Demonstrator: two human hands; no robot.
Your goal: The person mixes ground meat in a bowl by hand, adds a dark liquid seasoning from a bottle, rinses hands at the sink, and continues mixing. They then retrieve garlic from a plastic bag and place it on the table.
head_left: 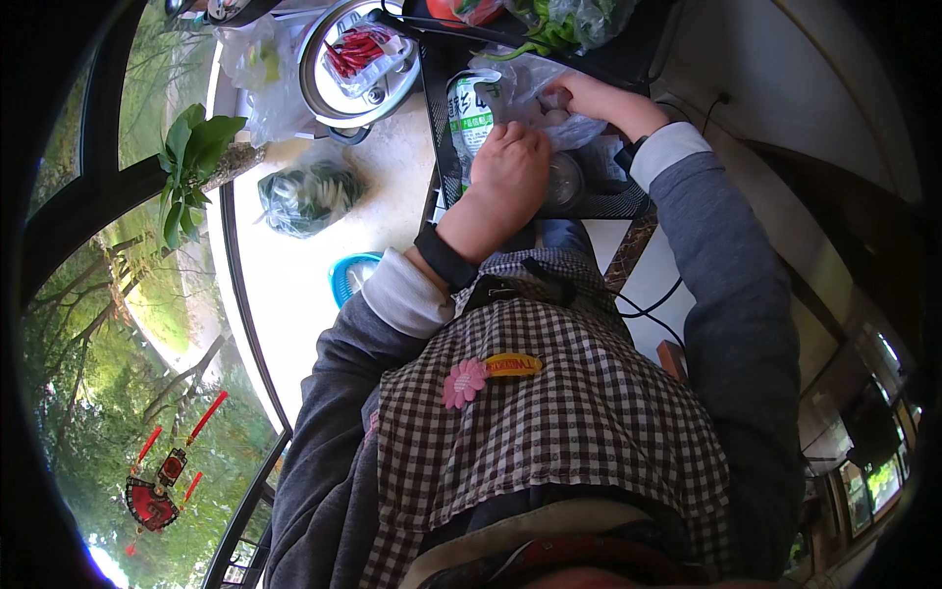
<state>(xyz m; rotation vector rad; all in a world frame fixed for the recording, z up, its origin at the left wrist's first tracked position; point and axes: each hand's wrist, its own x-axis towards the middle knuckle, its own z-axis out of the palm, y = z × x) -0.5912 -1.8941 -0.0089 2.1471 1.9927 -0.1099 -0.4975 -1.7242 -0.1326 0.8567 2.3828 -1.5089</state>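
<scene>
My left hand (pixel 511 166) is at the near left side of a black mesh rack shelf (pixel 607 206), its curled fingers against a white and green printed package (pixel 472 110) and the edge of a clear plastic bag (pixel 526 88). What those fingers grip is hidden. On the right, my right hand (pixel 585 96) reaches into the bag, fingertips at small pale round things (pixel 553 116) that I cannot identify. Below the bag, a round clear lid or jar (pixel 564 180) stands on the shelf, beside a dark package with a label (pixel 602 158).
Above, an upper black tray (pixel 640 44) holds bagged green peppers (pixel 548 29) and a red item (pixel 464 9). Left on the counter are a steel pot (pixel 313 96) with bagged red chillies (pixel 357 51), bagged greens (pixel 309 191) and a blue basket (pixel 340 280). Black cables (pixel 662 302) hang at right.
</scene>
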